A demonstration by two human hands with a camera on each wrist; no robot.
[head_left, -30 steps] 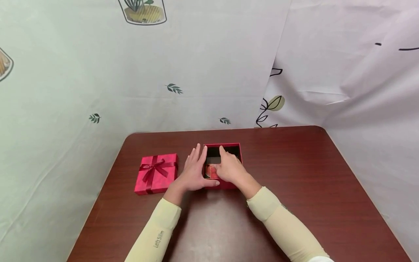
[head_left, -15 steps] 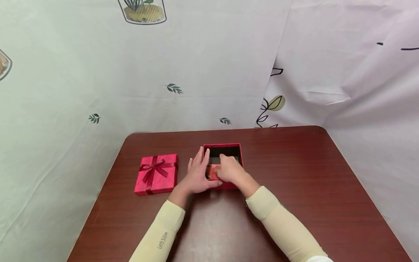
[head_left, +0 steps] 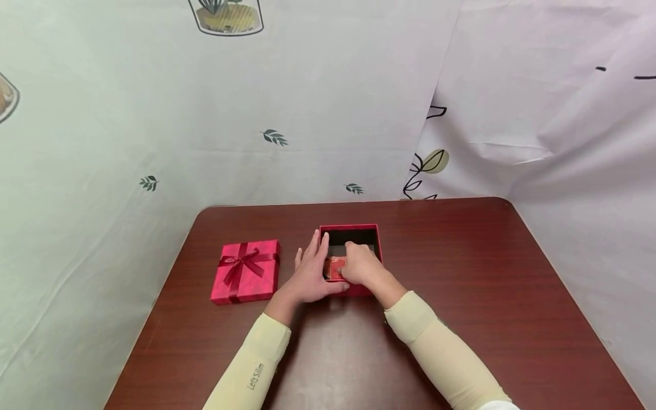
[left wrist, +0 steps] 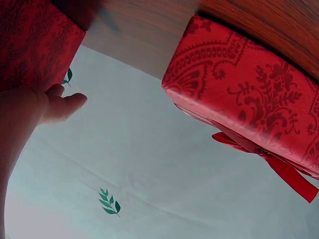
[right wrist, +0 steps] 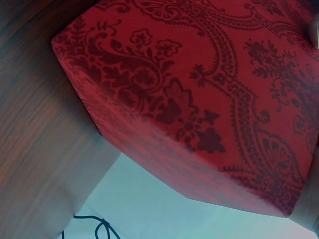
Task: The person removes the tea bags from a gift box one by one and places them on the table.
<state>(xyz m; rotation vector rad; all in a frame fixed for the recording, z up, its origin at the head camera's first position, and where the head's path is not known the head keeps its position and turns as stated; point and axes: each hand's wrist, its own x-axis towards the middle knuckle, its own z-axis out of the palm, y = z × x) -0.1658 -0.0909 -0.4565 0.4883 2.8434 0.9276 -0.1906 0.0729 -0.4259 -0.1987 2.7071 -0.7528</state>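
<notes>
A red box [head_left: 377, 234] with a dark inside stands lidless on the table. My left hand [head_left: 306, 276] lies along its left side, fingers straight and spread, thumb along the near wall. In the left wrist view the same hand [left wrist: 42, 109] is beside the box's patterned red wall [left wrist: 35, 40]. My right hand [head_left: 363, 266] reaches down inside the box, its thumb over a small orange-red packet [head_left: 335, 269]. Its other fingertips are hidden, so I cannot tell whether it grips the packet. The box's patterned wall [right wrist: 189, 99] fills the right wrist view, a fingertip [right wrist: 315, 35] at its edge.
A red lid [head_left: 246, 272] with a dark red ribbon bow lies to the left of the box, its side [left wrist: 239, 84] close in the left wrist view. Both stand on a brown wooden table [head_left: 451, 273]. A pale printed curtain [head_left: 328, 102] hangs behind.
My right hand has sunk a little deeper into the box, its index finger drawn back toward me. My left hand has shifted slightly right along the box. The packet sits slightly further right.
</notes>
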